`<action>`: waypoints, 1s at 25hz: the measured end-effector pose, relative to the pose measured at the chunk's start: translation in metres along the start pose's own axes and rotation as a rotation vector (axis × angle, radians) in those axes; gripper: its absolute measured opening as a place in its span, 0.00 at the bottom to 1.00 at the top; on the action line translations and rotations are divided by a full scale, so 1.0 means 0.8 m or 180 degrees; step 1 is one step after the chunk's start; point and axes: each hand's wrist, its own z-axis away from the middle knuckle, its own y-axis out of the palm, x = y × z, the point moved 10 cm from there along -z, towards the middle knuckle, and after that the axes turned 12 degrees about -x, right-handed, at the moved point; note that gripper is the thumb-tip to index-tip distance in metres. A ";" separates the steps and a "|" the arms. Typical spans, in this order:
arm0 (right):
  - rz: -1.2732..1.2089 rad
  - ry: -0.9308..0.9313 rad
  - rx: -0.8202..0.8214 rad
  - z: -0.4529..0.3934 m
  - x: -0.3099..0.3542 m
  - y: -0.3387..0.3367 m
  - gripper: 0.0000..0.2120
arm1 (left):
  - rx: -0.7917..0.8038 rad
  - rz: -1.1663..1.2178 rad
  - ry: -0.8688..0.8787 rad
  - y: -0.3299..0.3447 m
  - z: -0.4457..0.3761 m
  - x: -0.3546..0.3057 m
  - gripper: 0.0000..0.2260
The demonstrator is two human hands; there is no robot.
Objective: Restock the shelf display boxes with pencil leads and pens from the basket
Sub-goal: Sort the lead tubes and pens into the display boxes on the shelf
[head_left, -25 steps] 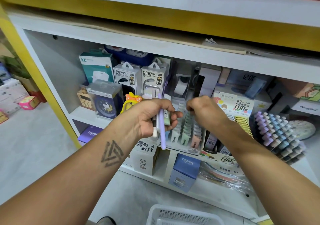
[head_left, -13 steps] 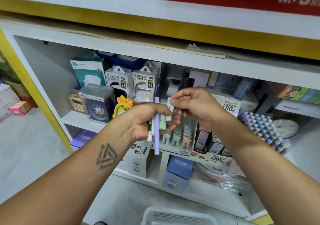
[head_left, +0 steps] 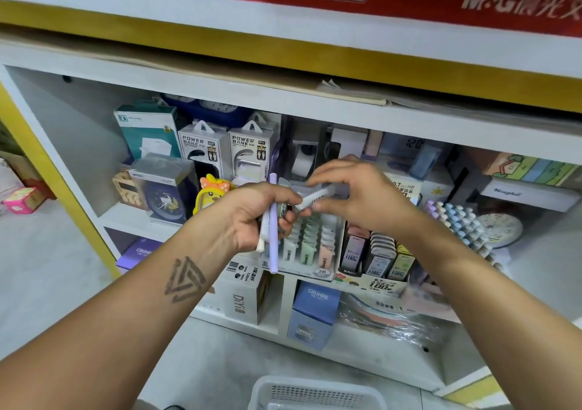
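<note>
- A pink box sits on the floor, far left of the 2B display box and outside the shelf's yellow frame.
- A teal carton stands at the back of the shelf, well left of that display box; in front of it, a clear-cased blue clock.
- Two POWER BANK packs stand side by side behind and left of the display box, with a yellow duck toy before them.
- The left hand hovers over the display box's left edge, fingers curled round a lilac pen, a white pen and a green item I cannot identify; the pens hang down across the box's front left corner.
- The 2B display box holds rows of pastel lead cases; both hands cover its back rows.
- The right hand hangs above the display box, thumb and fingers pinching a small white lead case that lies nearly level, just beside the left hand's fingertips.
- A 0.7 lead display box touches the 2B box's right side.
- Pastel-capped pens fan out further right.
- A white basket sits on the floor, below the display box.
</note>
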 end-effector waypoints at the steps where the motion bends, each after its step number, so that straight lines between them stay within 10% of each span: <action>1: 0.0487 -0.0487 0.0011 0.002 0.019 0.005 0.13 | -0.0070 -0.0054 0.0053 -0.002 -0.002 -0.001 0.01; 4: 0.0930 -0.0840 -0.0064 0.004 0.037 0.012 0.08 | -0.0098 -0.0086 0.0114 -0.001 -0.002 -0.004 0.02; 11: -0.1583 0.1662 0.0000 0.007 -0.041 0.010 0.10 | -0.0201 0.0386 0.0192 -0.021 -0.005 -0.019 0.03; 18: 0.0749 0.0870 0.0002 -0.005 -0.050 -0.018 0.09 | -0.0397 0.0243 0.0050 -0.036 -0.010 -0.008 0.05; 25: 0.1273 0.0493 0.0227 -0.001 -0.046 0.006 0.13 | -0.0346 0.0110 -0.0024 -0.028 -0.008 0.000 0.07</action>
